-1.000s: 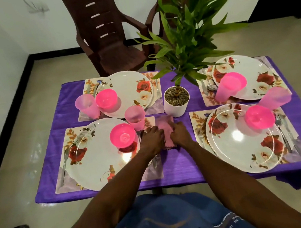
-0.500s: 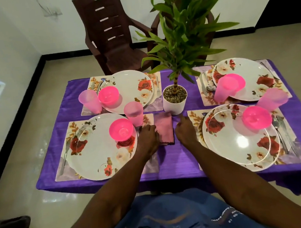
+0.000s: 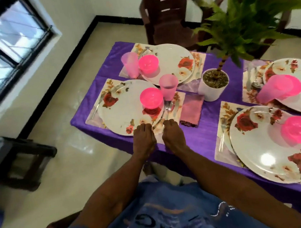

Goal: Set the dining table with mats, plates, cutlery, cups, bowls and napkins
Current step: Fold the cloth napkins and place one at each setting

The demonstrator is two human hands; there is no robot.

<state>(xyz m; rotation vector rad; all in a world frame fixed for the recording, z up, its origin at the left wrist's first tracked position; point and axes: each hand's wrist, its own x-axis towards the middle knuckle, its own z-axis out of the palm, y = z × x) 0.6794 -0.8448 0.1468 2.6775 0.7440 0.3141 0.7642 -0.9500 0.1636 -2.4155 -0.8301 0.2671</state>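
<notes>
Moved since prior frame: both hands off the napkin, now at near-left setting; view swung left, window in sight.

- Left hand [image 3: 143,140]: knuckles up, fingers curled down at near rim of plate [image 3: 124,107]. Grip: can't tell if it holds anything; fingertips hidden.
- Right hand [image 3: 172,135]: just beside left hand, fingers curled over near edge of mat [image 3: 177,99], by the spoon [image 3: 168,108] handle. Grip: can't tell whether it pinches the cutlery.
- Napkin [image 3: 192,110]: mauve, folded, flat on purple cloth [image 3: 208,126], between mat and plant pot [image 3: 213,84], apart from both hands.
- Near-left setting: pink bowl [image 3: 151,97] on plate's far right; pink cup [image 3: 168,87] upright just behind; fork [image 3: 96,106] left of plate.
- Far-left setting: plate no. 2 [image 3: 173,62] w/ pink bowl and cup at its left.
- Right side of tabletop: two more floral plates w/ pink bowls, cups, cutlery; near one [image 3: 269,145] on its own mat.
- Misc: brown chair [image 3: 164,13] behind tabletop; window [image 3: 5,48] at left.
</notes>
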